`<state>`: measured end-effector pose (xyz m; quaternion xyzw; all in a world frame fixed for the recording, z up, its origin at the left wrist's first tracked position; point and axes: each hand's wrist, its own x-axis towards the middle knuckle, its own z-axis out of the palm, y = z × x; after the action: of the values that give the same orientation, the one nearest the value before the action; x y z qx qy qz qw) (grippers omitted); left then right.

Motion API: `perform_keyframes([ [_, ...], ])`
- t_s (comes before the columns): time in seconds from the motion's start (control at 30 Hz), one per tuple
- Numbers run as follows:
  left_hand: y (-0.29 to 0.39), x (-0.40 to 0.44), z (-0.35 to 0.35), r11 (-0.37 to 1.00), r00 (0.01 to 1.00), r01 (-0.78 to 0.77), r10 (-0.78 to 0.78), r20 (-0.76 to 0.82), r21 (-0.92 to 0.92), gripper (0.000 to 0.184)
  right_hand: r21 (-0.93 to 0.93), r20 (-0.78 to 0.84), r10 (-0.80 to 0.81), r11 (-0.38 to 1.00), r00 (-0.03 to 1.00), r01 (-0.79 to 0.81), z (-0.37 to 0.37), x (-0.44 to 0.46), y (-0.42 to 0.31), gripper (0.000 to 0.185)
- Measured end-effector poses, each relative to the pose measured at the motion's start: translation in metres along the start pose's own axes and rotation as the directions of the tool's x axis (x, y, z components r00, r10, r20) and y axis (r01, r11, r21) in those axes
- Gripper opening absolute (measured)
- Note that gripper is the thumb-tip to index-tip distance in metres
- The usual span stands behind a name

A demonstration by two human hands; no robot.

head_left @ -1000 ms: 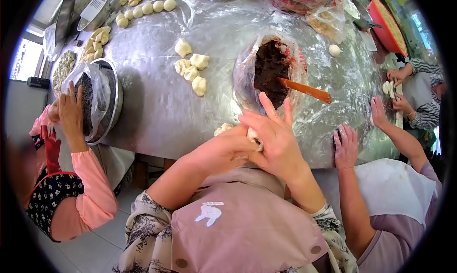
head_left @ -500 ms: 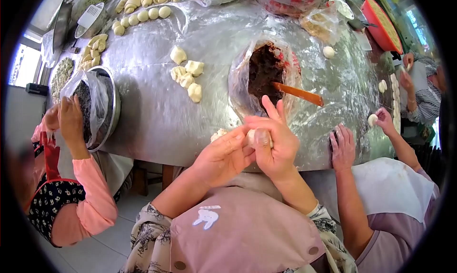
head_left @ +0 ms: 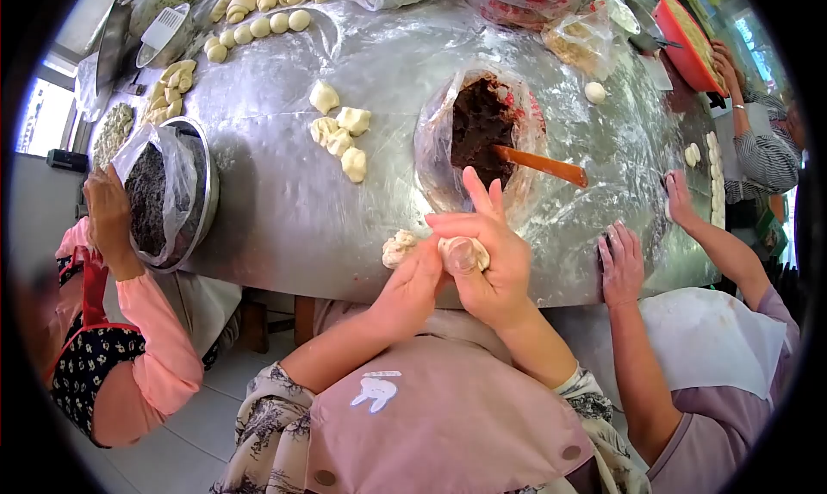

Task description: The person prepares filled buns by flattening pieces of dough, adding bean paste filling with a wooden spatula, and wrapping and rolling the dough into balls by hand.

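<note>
My right hand (head_left: 495,266) is closed around a pale dough ball (head_left: 479,254), its thumb pressed on top and two fingers raised. Against the ball's left side, my left hand (head_left: 412,289) is cupped with its fingers pressed together, partly hidden behind the right hand. A rough lump of dough (head_left: 398,248) lies on the metal table just beyond my left fingers. Ahead of my hands sits a plastic bag of dark brown filling (head_left: 479,132), with an orange-brown spatula (head_left: 551,167) stuck in it. Several dough pieces (head_left: 353,120) lie left of the bag.
At left, a person's hand (head_left: 108,211) is at a metal bowl (head_left: 209,192) lined with plastic and holding dark filling. Another person's hands (head_left: 622,266) rest on the table (head_left: 276,184) at right. A red basin (head_left: 668,20) stands far right, with a third person beside it.
My left hand has closed in against the dough ball, uncovering the lump behind it. The left person's hand moved off the bag; the far-right person reached to the red basin.
</note>
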<state>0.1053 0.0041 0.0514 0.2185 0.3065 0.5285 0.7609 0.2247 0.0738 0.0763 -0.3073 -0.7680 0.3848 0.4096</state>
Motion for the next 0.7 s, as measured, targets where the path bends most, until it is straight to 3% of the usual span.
perform_keyframes([
  [0.13,0.003,-0.001,0.007,0.973,0.988,-0.149,0.152,-0.006,0.174,0.065,0.073,-0.093,-0.019,0.997,0.995,0.026,0.007,-0.001,0.002,0.041],
  [0.23,0.014,-0.005,-0.002,0.979,0.992,-0.116,0.105,0.072,0.166,0.066,0.189,-0.110,0.029,0.982,0.994,-0.007,0.007,0.008,-0.010,0.056],
  [0.3,0.010,-0.005,-0.002,0.978,0.989,-0.143,0.137,0.051,0.152,0.065,0.143,-0.058,0.023,0.990,0.998,-0.015,0.000,0.009,-0.011,0.066],
  [0.33,0.006,-0.003,-0.001,0.976,0.987,-0.164,0.161,0.027,0.143,0.064,-0.063,0.094,-0.048,0.997,0.994,0.054,-0.006,0.011,-0.012,0.056],
  [0.47,0.001,-0.001,-0.003,0.964,0.982,-0.183,0.171,0.080,0.192,0.070,0.064,0.067,-0.034,0.997,0.997,0.030,0.003,0.001,-0.004,0.037],
  [0.57,0.003,-0.004,0.000,0.944,0.973,-0.229,0.219,0.066,0.239,0.069,0.071,0.071,-0.045,0.997,0.996,0.040,0.003,0.005,-0.006,0.044],
  [0.63,0.014,-0.009,0.008,0.973,0.983,-0.185,0.181,0.042,0.135,0.067,0.392,-0.118,0.122,0.918,0.986,-0.067,0.012,0.006,-0.021,0.048],
  [0.7,0.014,-0.008,-0.003,0.978,0.979,-0.169,0.153,0.132,0.120,0.062,0.354,-0.111,0.121,0.932,0.986,-0.075,0.010,0.010,-0.028,0.051],
])
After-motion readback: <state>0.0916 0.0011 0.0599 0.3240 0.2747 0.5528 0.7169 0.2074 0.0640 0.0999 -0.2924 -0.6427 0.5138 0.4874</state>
